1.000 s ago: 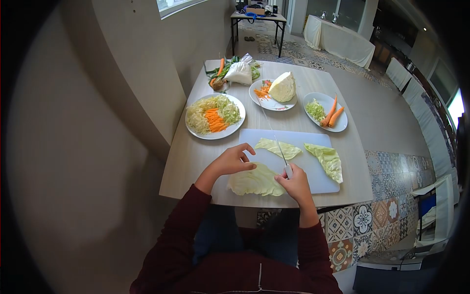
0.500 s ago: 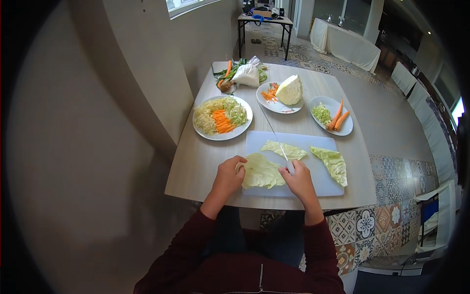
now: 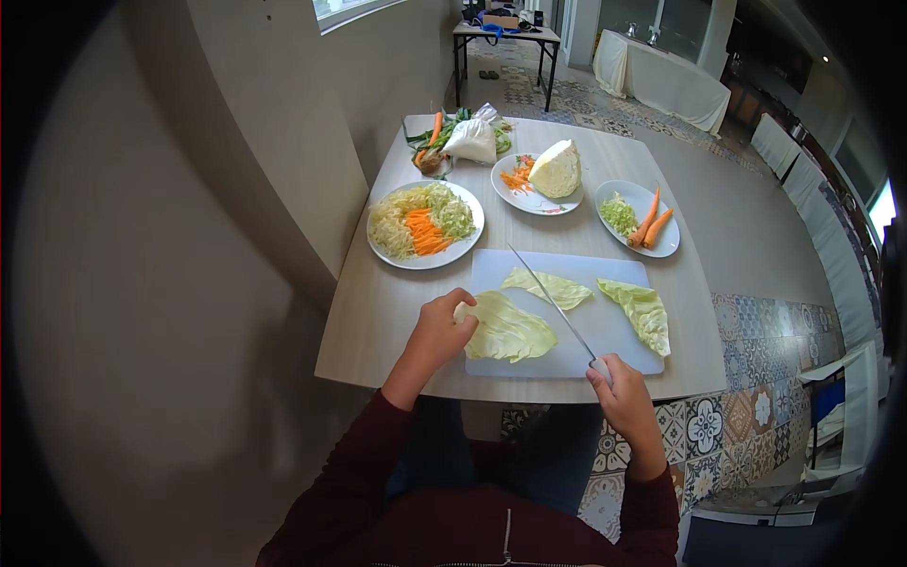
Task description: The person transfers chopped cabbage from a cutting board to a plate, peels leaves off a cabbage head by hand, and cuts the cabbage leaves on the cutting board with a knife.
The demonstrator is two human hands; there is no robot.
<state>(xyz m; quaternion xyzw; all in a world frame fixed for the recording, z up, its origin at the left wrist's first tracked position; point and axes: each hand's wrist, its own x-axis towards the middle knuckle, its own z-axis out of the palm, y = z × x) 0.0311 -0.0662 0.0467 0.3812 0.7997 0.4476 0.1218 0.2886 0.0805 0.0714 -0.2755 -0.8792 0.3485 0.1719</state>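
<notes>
My left hand [image 3: 441, 329] grips the left edge of a pale green cabbage leaf [image 3: 510, 329] that lies over the near left of the white cutting board [image 3: 576, 364]. In my right hand [image 3: 621, 395], at the board's near edge, is the handle of a knife [image 3: 557, 307]. Its long thin blade points away and to the left, over the board. A smaller cabbage piece [image 3: 565, 289] lies partly beneath the blade at the far side. Along the board's right side rests a curled cabbage leaf [image 3: 641, 317].
Beyond the board stand a plate [image 3: 380, 248] of shredded vegetables, a plate [image 3: 529, 204] with a cabbage wedge [image 3: 556, 170] and carrot shreds, and a plate [image 3: 669, 248] with carrots. A bag of white contents [image 3: 472, 140] sits at the far edge. A wall [image 3: 236, 236] borders the left.
My right hand has moved right and nearer with the knife, away from the leaf, and the blade now slants more. My left hand stays at the leaf's left edge.
</notes>
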